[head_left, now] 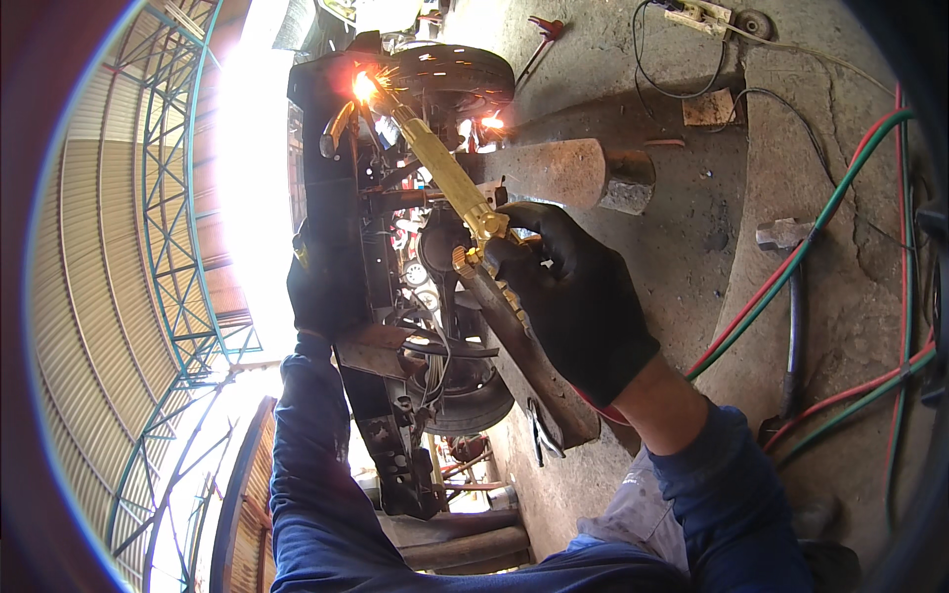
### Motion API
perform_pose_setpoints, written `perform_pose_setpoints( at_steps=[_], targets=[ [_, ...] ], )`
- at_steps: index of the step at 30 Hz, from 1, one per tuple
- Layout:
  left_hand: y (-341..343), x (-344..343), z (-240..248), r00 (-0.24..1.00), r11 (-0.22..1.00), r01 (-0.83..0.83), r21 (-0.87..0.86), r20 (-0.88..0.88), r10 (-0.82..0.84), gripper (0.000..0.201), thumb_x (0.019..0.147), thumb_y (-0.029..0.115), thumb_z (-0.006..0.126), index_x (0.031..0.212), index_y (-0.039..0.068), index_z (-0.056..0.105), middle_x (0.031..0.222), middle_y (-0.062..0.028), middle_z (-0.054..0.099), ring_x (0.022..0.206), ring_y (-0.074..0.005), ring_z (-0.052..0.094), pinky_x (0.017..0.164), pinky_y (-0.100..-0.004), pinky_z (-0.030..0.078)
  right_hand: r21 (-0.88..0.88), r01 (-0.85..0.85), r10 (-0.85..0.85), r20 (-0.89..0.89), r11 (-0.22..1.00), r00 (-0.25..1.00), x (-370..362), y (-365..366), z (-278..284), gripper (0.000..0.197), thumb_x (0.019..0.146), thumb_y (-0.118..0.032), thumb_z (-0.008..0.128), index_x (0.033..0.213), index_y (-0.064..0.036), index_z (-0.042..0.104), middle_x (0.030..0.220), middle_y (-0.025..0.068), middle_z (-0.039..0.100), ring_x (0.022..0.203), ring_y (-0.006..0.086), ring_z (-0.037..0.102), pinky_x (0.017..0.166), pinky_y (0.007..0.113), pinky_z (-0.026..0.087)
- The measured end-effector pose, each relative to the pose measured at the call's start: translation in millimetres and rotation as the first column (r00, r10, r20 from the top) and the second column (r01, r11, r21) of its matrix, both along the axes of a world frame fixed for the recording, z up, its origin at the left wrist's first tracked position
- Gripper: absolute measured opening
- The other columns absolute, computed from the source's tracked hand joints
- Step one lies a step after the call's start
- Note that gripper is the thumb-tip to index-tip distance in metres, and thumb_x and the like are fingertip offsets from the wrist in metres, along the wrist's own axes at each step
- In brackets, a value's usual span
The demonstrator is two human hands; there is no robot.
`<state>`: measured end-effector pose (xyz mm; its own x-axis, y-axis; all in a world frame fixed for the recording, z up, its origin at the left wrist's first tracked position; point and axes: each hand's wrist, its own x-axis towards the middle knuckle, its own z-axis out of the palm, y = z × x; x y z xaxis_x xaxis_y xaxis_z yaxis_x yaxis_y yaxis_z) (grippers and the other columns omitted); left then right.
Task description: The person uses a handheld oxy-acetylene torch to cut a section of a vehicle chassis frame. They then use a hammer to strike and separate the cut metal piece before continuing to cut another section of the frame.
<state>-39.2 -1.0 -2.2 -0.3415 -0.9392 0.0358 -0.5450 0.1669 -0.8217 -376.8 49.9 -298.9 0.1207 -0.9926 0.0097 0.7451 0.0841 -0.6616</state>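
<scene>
In a black glove, my right hand (573, 296) is closed round the valve end of a brass cutting torch (440, 163). The torch slants up and left, its tip at a bright flame (367, 87) with sparks flying off a dark steel chassis beam (331, 168). My left hand (321, 282), also gloved in black, is wrapped over this beam lower down; its fingertips are partly hidden. A small metal bracket (338, 128) juts out next to the flame. From my right hand, red and green hoses (806, 242) run off to the right.
Tyres (455, 74) (470, 400) stand beyond the beam. A rusty steel beam (554, 168) lies by the axle. On the concrete floor are a sledgehammer (791, 296), pliers (542, 433), a wood block (708, 107) and loose cables (682, 94). A second glow (492, 123) shows near the wheel.
</scene>
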Motion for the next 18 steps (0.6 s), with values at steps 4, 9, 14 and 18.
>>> perform_pose_setpoints(
  at_steps=[4,9,14,18],
  targets=[
    [2.0,-5.8,-1.4,0.998,0.999,-0.045,0.003,0.041,0.045,0.085,0.095,0.034,0.081,0.162,0.0,0.042,0.118,-0.0176,0.07,0.1,-0.0356,0.072,0.082,-0.0451,0.061,0.005,-0.012,0.012,-0.004,1.0,1.0,-1.1,-0.9,-0.3,0.041,0.109,-0.034,0.065,0.137,-0.0042,0.067,0.102,0.0253,0.078,0.092,0.0379,0.079,0.082,0.046,0.06],
    [4.2,-6.3,-0.3,0.998,0.999,0.031,-0.01,0.051,-0.031,0.085,0.094,0.037,0.081,0.161,0.001,0.043,0.117,-0.0163,0.07,0.098,-0.0336,0.072,0.081,-0.0439,0.061,0.001,-0.066,0.066,-0.011,0.998,0.998,-4.8,-1.7,0.5,0.043,0.111,-0.031,0.065,0.143,-0.0017,0.066,0.11,0.0206,0.08,0.099,0.0224,0.079,0.085,0.037,0.061],
    [2.4,-4.3,0.9,0.987,0.998,-0.059,0.023,-0.151,0.062,0.082,0.094,0.038,0.082,0.16,0.003,0.046,0.117,-0.0141,0.07,0.098,-0.0322,0.073,0.082,-0.0432,0.061,-0.004,-0.044,0.044,-0.008,0.999,0.999,-7.3,-1.6,1.8,0.042,0.112,-0.03,0.064,0.142,-0.0021,0.067,0.105,0.0206,0.08,0.092,0.0219,0.078,0.082,0.036,0.061],
    [2.7,-2.0,1.3,0.985,0.996,-0.078,0.032,-0.151,0.082,0.083,0.095,0.036,0.081,0.161,0.002,0.044,0.118,-0.0146,0.07,0.101,-0.0326,0.073,0.084,-0.0439,0.061,0.018,-0.072,0.072,-0.029,0.997,0.997,-8.7,0.2,0.8,0.041,0.11,-0.03,0.067,0.14,-0.0021,0.068,0.103,0.0188,0.08,0.09,0.0197,0.077,0.08,0.035,0.06]
  ],
)
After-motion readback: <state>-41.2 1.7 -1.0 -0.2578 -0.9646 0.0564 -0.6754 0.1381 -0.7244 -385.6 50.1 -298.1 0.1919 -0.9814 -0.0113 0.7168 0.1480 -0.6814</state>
